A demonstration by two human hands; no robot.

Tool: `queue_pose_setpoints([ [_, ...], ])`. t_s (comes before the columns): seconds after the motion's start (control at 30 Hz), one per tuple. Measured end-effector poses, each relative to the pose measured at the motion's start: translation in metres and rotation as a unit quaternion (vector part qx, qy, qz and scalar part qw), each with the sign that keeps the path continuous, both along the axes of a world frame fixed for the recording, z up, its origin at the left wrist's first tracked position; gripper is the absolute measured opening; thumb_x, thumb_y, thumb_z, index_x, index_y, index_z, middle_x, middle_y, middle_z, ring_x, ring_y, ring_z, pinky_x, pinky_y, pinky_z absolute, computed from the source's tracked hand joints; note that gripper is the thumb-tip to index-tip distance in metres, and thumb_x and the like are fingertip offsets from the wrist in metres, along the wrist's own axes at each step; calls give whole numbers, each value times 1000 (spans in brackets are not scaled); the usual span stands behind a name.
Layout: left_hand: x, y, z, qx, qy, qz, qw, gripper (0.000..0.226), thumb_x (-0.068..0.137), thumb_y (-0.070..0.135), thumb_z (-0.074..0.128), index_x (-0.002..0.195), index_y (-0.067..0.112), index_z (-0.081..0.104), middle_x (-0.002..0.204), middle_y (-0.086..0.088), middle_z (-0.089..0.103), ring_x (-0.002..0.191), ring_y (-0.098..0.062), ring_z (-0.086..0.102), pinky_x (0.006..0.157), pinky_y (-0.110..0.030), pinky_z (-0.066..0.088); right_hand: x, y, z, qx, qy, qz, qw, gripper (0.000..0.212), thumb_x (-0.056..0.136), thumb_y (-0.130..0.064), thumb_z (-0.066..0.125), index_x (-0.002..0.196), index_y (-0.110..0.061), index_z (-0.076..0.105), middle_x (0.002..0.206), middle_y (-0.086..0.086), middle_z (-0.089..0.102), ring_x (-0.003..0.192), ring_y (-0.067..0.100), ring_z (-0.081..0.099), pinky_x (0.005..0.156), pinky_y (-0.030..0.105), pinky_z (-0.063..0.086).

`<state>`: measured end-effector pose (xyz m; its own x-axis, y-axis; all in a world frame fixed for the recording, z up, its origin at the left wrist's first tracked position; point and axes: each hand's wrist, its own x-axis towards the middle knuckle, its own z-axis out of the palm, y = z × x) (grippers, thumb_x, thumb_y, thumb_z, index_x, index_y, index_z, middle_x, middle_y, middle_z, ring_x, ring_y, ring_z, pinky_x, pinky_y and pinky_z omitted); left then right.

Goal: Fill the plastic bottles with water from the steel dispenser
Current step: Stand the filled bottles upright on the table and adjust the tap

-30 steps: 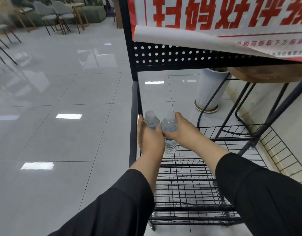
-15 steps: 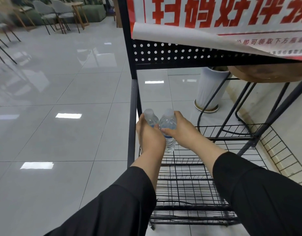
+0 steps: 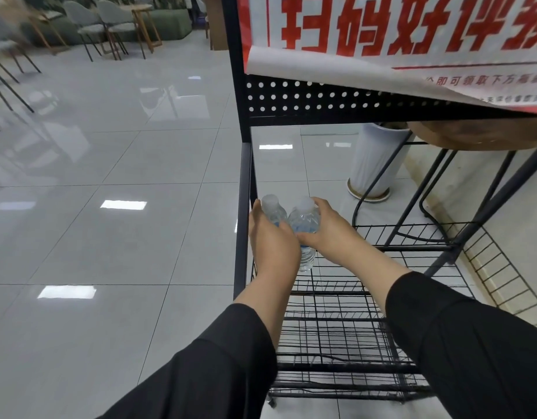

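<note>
Two small clear plastic bottles with white caps stand side by side above the wire shelf [image 3: 345, 285] of a black metal rack. My left hand [image 3: 271, 243] grips the left bottle [image 3: 272, 210] around its body. My right hand [image 3: 324, 234] grips the right bottle [image 3: 305, 220], whose lower end shows below my fingers near the shelf. Whether the bottles touch the shelf is hidden by my hands. No steel dispenser is in view.
The rack's black upright post [image 3: 243, 207] stands just left of my left hand, with a perforated panel [image 3: 321, 98] and a red-and-white banner [image 3: 382, 40] overhead. A white ribbed pot [image 3: 373, 164] and a stand's legs lie behind. Glossy tiled floor [image 3: 110, 207] spreads left; chairs [image 3: 107, 25] far back.
Both hands with the bottles have shifted slightly up and away from me along the shelf; the grips are unchanged.
</note>
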<state>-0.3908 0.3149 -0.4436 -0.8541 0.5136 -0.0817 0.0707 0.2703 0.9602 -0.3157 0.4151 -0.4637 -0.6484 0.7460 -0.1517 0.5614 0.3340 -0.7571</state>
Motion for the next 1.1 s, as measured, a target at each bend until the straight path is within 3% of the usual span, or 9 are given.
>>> queue_pose_setpoints([
  [0.13,13,-9,-3,-8,-7,-24,1000,64,104,2,46,161,21,25,156,-4,32,137,-20,46,105,-27,42,12,-8,7,-18,7,-15,1000,103,83,-48,78,160,-21,16,158,2,37,140,20,43,107,27,35],
  [0.3,37,-34,-3,-18,-11,-51,998,61,103,11,51,157,28,29,151,-1,42,135,-19,50,112,-45,47,42,-30,22,-18,4,-80,997,78,98,-54,53,159,-20,19,161,2,35,145,22,37,115,35,30],
  [0.4,49,-50,22,-35,10,-84,996,51,104,15,51,153,19,38,150,0,46,134,-18,50,113,-41,44,68,-49,40,-17,14,-145,989,70,101,-53,50,157,-19,27,159,3,38,143,22,39,117,39,32],
  [0.5,60,-68,55,-44,26,-142,989,42,105,22,52,146,19,45,144,2,52,121,-24,60,103,-41,52,101,-82,70,-9,20,-199,980,67,101,-54,47,156,-19,29,160,1,37,143,20,40,117,40,34],
  [0.6,79,-91,96,-41,31,-221,974,31,105,23,50,136,20,54,116,6,62,99,-23,67,88,-45,58,137,-127,111,17,27,-265,964,62,104,-49,44,155,-18,31,159,2,39,143,19,41,116,36,34],
  [0.8,148,-166,187,8,107,-413,904,22,105,28,52,125,23,60,105,9,63,101,-18,64,89,-37,53,221,-248,215,106,46,-390,914,51,107,-42,40,151,-16,39,152,4,49,138,17,46,110,28,33],
  [0.9,184,-203,228,35,119,-486,865,22,105,27,52,125,22,60,108,8,65,97,-14,61,81,-30,43,265,-320,270,147,42,-440,885,52,107,-43,40,151,-15,39,154,3,46,140,15,44,108,25,32],
  [1.03,236,-255,279,88,126,-549,822,24,106,30,50,125,23,62,111,4,69,98,-18,64,77,-31,44,319,-411,332,197,64,-481,852,50,107,-40,43,150,-16,42,151,-3,48,126,-2,45,85,-6,29],
  [1.1,266,-280,300,118,122,-583,795,21,105,31,51,122,25,63,108,8,68,103,-15,62,78,-29,43,344,-450,356,223,60,-498,836,49,106,-40,45,150,-18,43,149,-7,50,119,-7,43,75,-12,27],
])
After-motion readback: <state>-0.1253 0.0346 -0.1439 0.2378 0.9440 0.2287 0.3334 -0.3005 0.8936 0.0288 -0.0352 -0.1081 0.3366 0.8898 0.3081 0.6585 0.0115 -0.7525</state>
